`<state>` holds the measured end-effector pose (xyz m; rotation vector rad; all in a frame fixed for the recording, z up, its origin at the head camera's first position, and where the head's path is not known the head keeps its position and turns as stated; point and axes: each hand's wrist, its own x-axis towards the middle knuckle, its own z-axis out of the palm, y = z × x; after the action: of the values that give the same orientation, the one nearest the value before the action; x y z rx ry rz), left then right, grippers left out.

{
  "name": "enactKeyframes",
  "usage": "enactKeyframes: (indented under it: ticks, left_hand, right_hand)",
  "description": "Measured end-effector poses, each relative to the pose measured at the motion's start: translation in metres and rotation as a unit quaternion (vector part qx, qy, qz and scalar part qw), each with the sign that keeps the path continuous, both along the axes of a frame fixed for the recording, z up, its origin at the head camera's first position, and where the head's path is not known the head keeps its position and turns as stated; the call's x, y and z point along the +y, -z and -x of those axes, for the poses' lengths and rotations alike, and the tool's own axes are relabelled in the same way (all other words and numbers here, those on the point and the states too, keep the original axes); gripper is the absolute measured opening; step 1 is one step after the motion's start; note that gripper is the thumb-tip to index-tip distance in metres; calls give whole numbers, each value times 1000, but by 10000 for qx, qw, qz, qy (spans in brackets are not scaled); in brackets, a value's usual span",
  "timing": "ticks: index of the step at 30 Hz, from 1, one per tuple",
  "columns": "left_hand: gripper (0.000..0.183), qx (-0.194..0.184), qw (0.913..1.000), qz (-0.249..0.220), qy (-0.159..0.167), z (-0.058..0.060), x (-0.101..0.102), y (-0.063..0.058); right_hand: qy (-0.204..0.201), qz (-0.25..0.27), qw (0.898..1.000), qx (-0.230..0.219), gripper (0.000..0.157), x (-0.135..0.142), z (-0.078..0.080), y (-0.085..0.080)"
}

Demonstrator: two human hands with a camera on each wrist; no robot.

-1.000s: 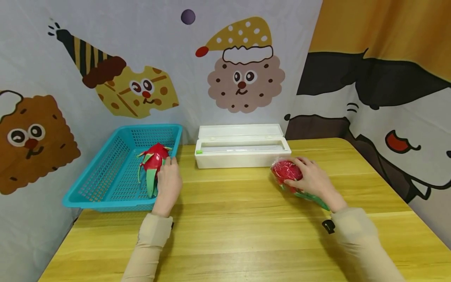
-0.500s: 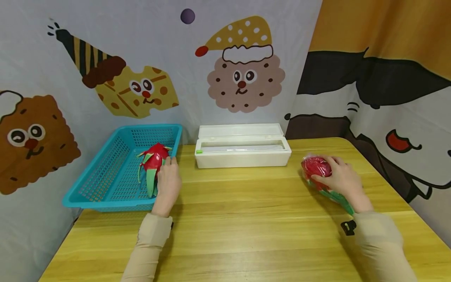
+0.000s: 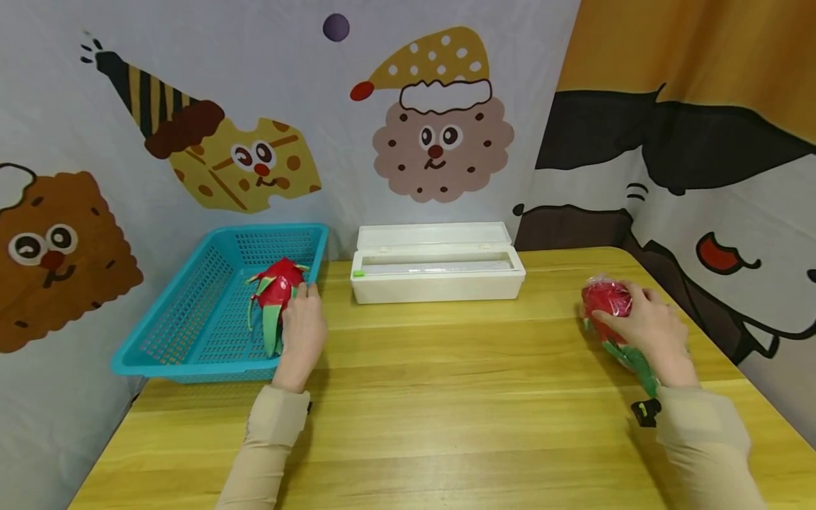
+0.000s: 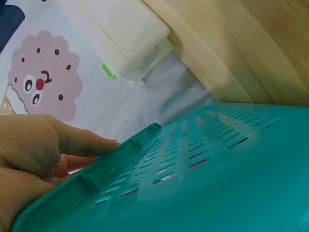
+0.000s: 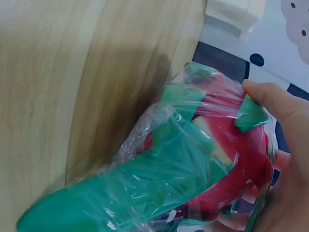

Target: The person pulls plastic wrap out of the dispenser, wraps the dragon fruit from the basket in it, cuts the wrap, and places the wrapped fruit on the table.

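My right hand [image 3: 653,329] grips a red dragon fruit [image 5: 224,150] wrapped in clear film, toward the right of the table. Its thumb presses one side and the other fingers curl round the far side. The fruit's long green leaf [image 5: 120,193] trails toward the wrist. My left hand [image 3: 304,329] is at the right rim of a blue plastic basket [image 3: 137,363], against the right side of another dragon fruit [image 3: 278,289] lying in it. Its fingers pass inside the rim in the left wrist view; I cannot tell whether they hold that fruit.
A white cling film dispenser [image 3: 438,287] stands at the back middle, lid raised, with a roll inside and a green slider on its left end. A cartoon-printed cloth [image 3: 344,156] hangs behind the wooden table [image 3: 446,397].
My right hand has carried the wrapped dragon fruit rightward, from the dispenser's right end toward the table's right side. My left hand and the fruit in the basket have stayed put.
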<state>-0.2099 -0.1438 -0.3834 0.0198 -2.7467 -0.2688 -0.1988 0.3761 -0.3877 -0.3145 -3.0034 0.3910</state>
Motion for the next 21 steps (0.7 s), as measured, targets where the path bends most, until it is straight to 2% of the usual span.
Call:
enactKeyframes:
  ticks: [4,10,16,18,21]
  left_hand:
    - [39,-47,10000,-26,3,0,0,0]
    - [38,127,9999,-34,3,0,0,1]
    - [39,32,9992,-399,-23,0,0,1]
    - [39,128,9989,-445,-6,0,1,2]
    - [37,562,9978,-317,161,1,5,2]
  right_hand:
    - [49,-131,9998,154,94,-5,0,0]
    - [48,-78,9996,269,95,-10,0,-1]
    - [-171,-138,9995,206,99,-12,-3,-6]
    - [-230,-130,9995,161,100,-13,-3,-8]
    - [-259,-81,9996,65,102,-15,-3,-14]
